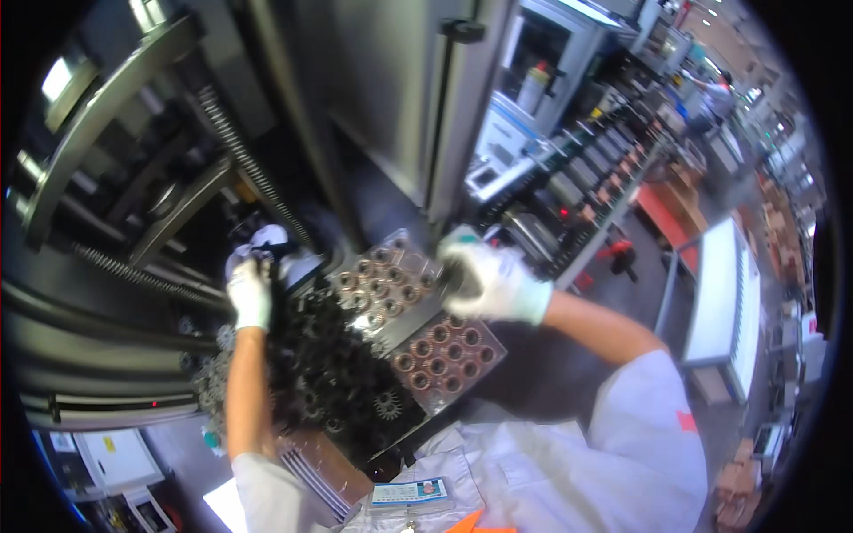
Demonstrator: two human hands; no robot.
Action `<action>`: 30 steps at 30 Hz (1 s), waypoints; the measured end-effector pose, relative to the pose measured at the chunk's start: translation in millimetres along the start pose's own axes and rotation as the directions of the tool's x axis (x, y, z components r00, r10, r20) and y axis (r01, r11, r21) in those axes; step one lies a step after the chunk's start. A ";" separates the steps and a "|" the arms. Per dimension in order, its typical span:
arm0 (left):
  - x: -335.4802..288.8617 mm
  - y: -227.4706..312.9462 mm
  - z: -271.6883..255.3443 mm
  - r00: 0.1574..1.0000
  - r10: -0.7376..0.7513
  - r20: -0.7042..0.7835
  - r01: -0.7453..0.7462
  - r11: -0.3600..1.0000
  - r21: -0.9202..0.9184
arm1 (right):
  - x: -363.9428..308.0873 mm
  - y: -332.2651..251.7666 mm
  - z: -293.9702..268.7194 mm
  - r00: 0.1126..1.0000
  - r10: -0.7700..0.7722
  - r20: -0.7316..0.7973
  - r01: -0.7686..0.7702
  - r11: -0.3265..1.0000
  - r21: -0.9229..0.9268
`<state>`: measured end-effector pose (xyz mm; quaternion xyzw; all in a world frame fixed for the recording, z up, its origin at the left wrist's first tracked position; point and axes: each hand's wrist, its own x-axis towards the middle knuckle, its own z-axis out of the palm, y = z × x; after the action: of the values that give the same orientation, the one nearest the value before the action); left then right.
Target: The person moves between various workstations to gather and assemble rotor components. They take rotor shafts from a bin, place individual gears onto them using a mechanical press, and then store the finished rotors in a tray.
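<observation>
Gripping a dark gear [455, 282] in our gloved right hand [494, 282] above the tray [484, 364], we keep it level; our left hand [250, 291] clamps a machine part [267, 251].

A grey machine door [391, 98] with a black handle [464, 31] stands at the top, coiled springs [244, 151] cross the dark machine interior at left, a white table [724, 293] stands at right, and an orange mat [666, 222] lies on the floor.
</observation>
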<state>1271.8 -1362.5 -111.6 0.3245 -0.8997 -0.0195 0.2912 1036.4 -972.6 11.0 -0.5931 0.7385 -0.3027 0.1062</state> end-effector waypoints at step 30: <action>-4.1 14.0 -13.6 0.915 0.151 0.375 -0.238 0.951 0.197 | -89.5 71.6 -1.7 0.991 -0.011 -0.130 -0.017 0.976 -0.216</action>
<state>1273.6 -1346.9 -99.2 0.2565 -0.9611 0.0596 0.0831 1001.9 -879.8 -46.8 -0.5790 0.7734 -0.2581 -0.0071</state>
